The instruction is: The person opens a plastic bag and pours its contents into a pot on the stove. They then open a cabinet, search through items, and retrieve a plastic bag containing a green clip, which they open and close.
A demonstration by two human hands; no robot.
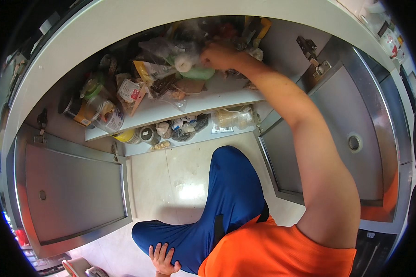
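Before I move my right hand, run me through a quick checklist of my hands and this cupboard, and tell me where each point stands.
1. Left door open: ok, swung out.
2. Right door open: ok, swung out too.
3. Left hand free: ok, spread on your leg.
4. Right hand grip: cannot tell, its fingers are partly hidden among the things on the upper shelf.
5. Clear jar well back from the edge: not ok, it looks close to the shelf's front.
6. Clear view to the back: not ok, it's dark and cluttered.
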